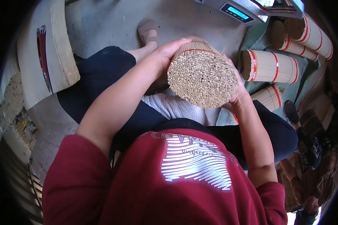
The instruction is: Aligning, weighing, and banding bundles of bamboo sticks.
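Note:
A thick round bundle of thin bamboo sticks [202, 79] is held up in front of my lap, its end with the many cut stick tips turned up toward me. A red band circles it near that end. My left hand [169, 53] wraps round its left side, with the fingers over the far top. My right hand [238, 85] grips the opposite side, its fingers mostly hidden behind the bundle. A pale speckled cloth [174, 108] lies across my lap below it.
Several stick bundles with red bands, one [274, 66] nearest, lie on a green sheet [251, 33] to the right. A scale with a lit blue display [237, 12] stands at the far side. On the left, a red-handled tool [43, 56] rests on a wooden block [60, 45]. Another person [311, 180] is at the lower right.

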Available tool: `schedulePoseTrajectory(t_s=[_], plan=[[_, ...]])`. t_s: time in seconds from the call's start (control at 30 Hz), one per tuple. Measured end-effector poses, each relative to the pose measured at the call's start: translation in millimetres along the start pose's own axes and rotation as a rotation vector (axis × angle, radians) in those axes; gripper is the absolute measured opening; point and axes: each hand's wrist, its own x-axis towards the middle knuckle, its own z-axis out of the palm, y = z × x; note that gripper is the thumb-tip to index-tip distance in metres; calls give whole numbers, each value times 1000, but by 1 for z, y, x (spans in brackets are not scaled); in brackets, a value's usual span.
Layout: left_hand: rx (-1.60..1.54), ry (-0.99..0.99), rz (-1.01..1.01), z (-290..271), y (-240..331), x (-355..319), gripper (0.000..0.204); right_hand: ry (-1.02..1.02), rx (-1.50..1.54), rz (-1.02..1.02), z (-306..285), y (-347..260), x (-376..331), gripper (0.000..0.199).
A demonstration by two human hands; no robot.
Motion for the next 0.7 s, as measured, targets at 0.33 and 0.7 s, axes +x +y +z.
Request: schedulePoseTrajectory(t_s=[0.33, 0.7], plan=[[-7, 227, 59, -34, 1, 55, 44, 291, -509, -171, -98, -21, 81, 70], [1151, 507, 497, -134, 24, 165, 23, 647, -1808, -559, -135, -92, 161, 25]])
